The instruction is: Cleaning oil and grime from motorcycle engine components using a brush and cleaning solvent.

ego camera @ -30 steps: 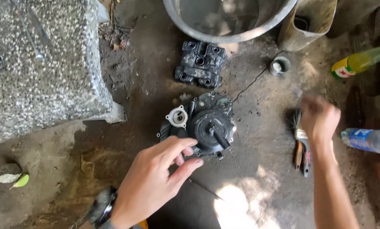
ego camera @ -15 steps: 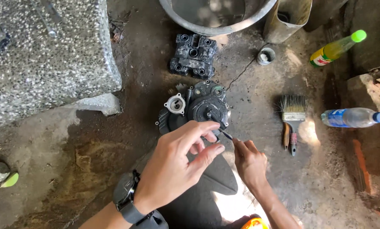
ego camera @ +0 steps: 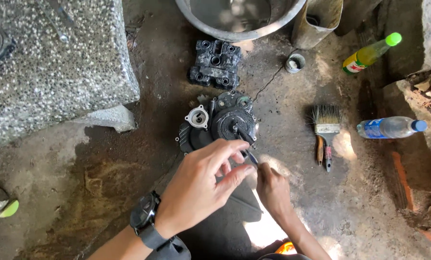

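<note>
Hands (ego camera: 254,175) on thin tool (ego camera: 250,157)

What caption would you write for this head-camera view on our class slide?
Both hands, left hand and right hand, meet over a thin dark tool beside a greasy engine cover on the concrete floor.

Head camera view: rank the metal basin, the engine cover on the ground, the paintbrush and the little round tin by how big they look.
1. Metal basin, largest, though cut off by the top edge.
2. Engine cover, partly hidden by the left hand.
3. Paintbrush.
4. Round tin, smallest.
All lie on the ground at similar depth, so the order seems safe.
</note>
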